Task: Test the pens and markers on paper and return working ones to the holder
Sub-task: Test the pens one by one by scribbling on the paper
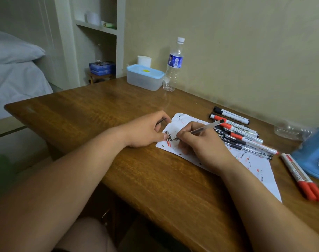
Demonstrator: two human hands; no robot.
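On the wooden table (100,113) testing looks midway: the right hand (200,142) grips a clear pen (205,127), tip on the marked paper (260,166), the left hand (146,130) pinches its likely cap (161,121), and a pile of pens (245,139) lies unreturned.

The left hand (146,130) and right hand (200,140) are seen uncovered. Forearms (78,164) and a knee (86,233) are shown bare.

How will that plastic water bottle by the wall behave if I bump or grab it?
The water bottle looks nearly empty, so it is probably light. Tall and narrow, standing upright on the table, it would likely tip from a sideways push. Its thin clear wall may dent when squeezed.
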